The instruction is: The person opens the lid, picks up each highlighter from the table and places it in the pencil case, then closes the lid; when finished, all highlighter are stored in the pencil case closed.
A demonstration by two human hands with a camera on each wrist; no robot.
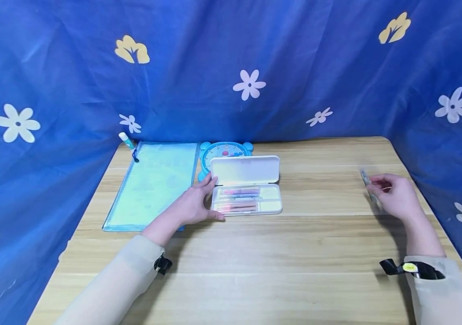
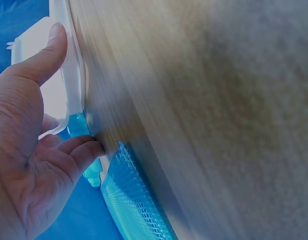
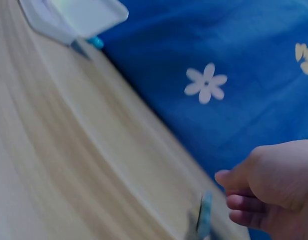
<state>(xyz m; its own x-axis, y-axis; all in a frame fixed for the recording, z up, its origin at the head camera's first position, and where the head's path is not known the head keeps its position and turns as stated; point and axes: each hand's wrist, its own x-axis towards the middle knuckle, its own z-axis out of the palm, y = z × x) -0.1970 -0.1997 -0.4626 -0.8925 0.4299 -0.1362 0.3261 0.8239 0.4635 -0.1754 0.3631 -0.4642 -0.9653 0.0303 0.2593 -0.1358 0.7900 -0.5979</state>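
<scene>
A white pencil case (image 1: 271, 206) stands open on the table, its lid raised at the back and several slim pens (image 1: 239, 194) in its tray. My left hand (image 1: 192, 203) grips its left end, thumb at the front corner and fingers behind by the lid. In the left wrist view the thumb (image 2: 51, 52) lies along the white case. Far to the right, my right hand (image 1: 395, 196) pinches a thin, flat teal-and-grey strip (image 1: 365, 177) by its fingertips, close over the table. The strip is blurred in the right wrist view, so its kind cannot be told.
A blue clock (image 1: 206, 158) sits partly hidden behind the pencil case. Left of it lies a light-blue mesh zip pouch (image 1: 154, 189), with a white-capped glue stick (image 1: 126, 140) at its top corner. Blue flowered cloth (image 1: 190, 67) hangs behind the wooden table (image 1: 279, 271).
</scene>
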